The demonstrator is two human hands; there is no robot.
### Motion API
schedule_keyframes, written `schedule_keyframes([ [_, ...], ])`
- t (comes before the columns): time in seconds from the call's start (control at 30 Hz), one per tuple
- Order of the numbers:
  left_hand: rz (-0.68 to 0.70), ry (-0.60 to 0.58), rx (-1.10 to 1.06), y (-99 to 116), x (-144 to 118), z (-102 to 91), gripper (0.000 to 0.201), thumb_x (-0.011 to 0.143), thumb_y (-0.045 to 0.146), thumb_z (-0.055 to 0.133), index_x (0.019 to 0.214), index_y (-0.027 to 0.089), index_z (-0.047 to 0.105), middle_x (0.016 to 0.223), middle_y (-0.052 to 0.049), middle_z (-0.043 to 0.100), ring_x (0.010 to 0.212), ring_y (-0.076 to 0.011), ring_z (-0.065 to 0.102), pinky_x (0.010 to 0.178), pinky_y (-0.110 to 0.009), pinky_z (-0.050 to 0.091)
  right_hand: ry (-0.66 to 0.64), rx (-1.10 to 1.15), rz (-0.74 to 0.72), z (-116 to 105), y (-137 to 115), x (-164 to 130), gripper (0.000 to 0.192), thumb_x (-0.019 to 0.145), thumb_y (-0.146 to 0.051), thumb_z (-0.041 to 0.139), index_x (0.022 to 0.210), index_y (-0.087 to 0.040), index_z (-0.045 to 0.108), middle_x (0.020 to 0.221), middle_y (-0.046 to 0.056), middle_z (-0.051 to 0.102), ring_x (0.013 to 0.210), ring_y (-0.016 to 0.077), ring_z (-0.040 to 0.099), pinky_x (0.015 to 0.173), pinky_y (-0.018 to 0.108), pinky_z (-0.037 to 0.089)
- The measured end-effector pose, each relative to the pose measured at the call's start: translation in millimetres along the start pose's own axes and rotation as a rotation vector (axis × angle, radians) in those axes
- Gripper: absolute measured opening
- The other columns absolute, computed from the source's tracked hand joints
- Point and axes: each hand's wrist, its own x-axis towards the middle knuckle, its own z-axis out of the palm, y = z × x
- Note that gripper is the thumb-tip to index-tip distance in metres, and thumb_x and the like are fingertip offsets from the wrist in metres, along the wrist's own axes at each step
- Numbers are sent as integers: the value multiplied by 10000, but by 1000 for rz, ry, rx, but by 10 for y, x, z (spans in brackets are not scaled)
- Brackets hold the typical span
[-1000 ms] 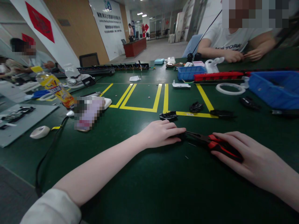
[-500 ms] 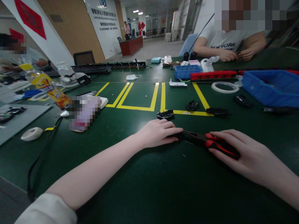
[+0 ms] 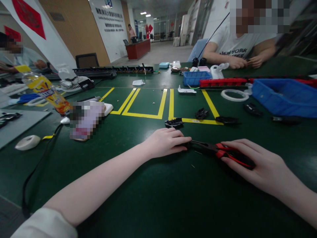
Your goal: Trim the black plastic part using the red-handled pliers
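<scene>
head view, at a green work table (image 3: 153, 198): a person's right hand (image 3: 255, 167) lies over the red-and-black handles of a pair of pliers (image 3: 218, 151), fingers curled loosely around the grips, while the left hand (image 3: 164, 142) rests palm down beside the tool's dark nose, fingers held together and pointing toward it. whether the left fingertips pinch some small piece at the nose cannot be told; anything there is hidden under the hand. the pliers lie low on the table, between the two hands, just this side of the yellow tape lines (image 3: 170, 105).

beyond the hands, a small black plastic part (image 3: 174, 123) sits on the tape line, with two more black parts (image 3: 202, 113) and (image 3: 227, 120) near it, apart from one another. a blue bin (image 3: 284, 96) stands at far right, a white ring of tubing (image 3: 234, 95) beside it, a smaller blue tray (image 3: 195, 78) farther back. at left lie a yellow drink bottle (image 3: 47, 91) and a roll of white tape (image 3: 27, 142).

across the table, another person in a white shirt (image 3: 237, 44) works with both hands close together.

judged from the layout, the work looks to be in mid-course: the tool is gripped and set to a piece, with several loose parts not yet handled.
</scene>
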Motion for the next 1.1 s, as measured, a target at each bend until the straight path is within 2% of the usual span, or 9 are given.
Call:
schedule_keyframes([
  [0.2,12,-17,-48,7,2,-16,339,960,351,451,1212,160,571,1070,-69,645,925,-176,595,766,-312,520,-55,48,68,-2,-86,15,433,807,-527,573,1152,-266,544,1103,81,600,961,261,618,787,427,558],
  [0.4,-8,-11,-114,16,3,-43,328,956,317,470,1237,168,545,1152,-78,619,1042,-187,580,869,-340,524,-103,99,113,-34,-137,35,418,816,-531,552,1111,-235,564,1057,83,622,893,246,639,705,392,574],
  [0.63,50,41,-141,24,-1,-33,381,932,350,513,1254,146,514,1187,-97,610,1066,-193,567,916,-367,520,-108,134,114,-63,-161,24,399,829,-504,554,1104,-214,558,1048,83,636,884,224,644,719,358,567],
  [0.9,26,-21,-99,78,13,-84,344,933,235,503,1264,144,484,1209,-96,593,1090,-196,554,920,-363,518,-125,154,107,-94,-158,6,377,833,-457,575,1128,-223,546,1075,83,627,918,218,642,744,361,564],
  [1.1,10,-79,-112,141,44,-109,345,913,185,522,1254,164,480,1239,-88,594,1152,-195,537,952,-363,508,-79,115,79,-124,-167,-34,381,800,-409,604,1134,-239,537,1063,67,627,880,206,650,712,345,573],
])
